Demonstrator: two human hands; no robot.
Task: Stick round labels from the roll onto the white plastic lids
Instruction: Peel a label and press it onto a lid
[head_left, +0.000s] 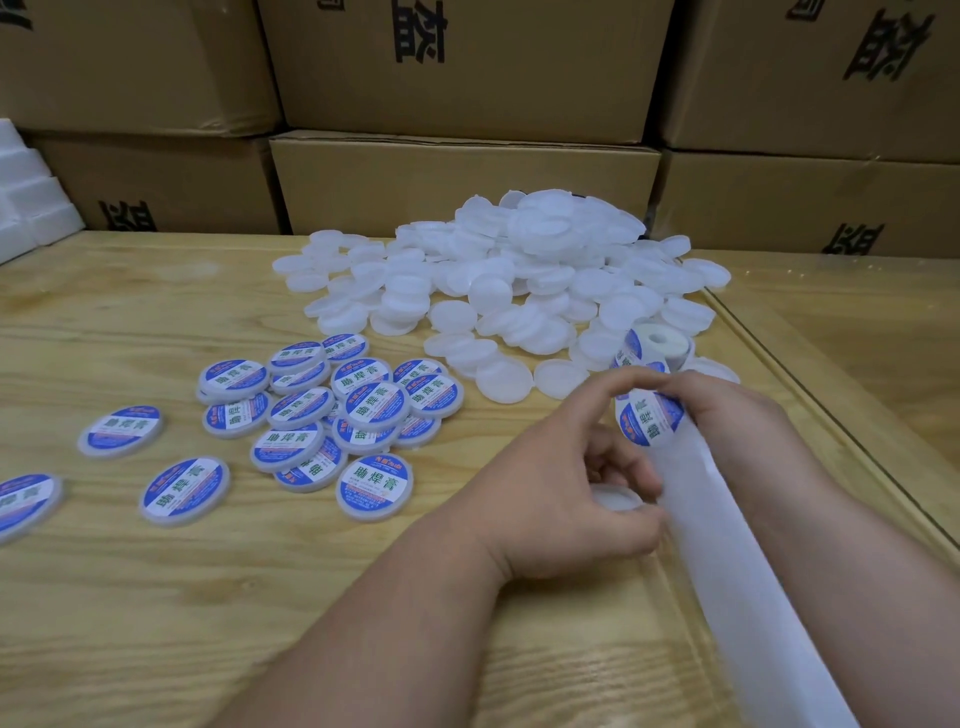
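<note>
Between hands (649, 415): round label (649, 419)

Brown cardboard boxes (462, 182) stood stacked along the back — black characters printed on their faces. White foam blocks (28, 208) sat at far left, stepped, on the pale wooden table (156, 597).

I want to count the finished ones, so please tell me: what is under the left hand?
Under the left hand one white lid shows, held in the curled fingers. Only its rim is visible; the hand covers the rest, so I cannot tell if it carries a label.
</note>
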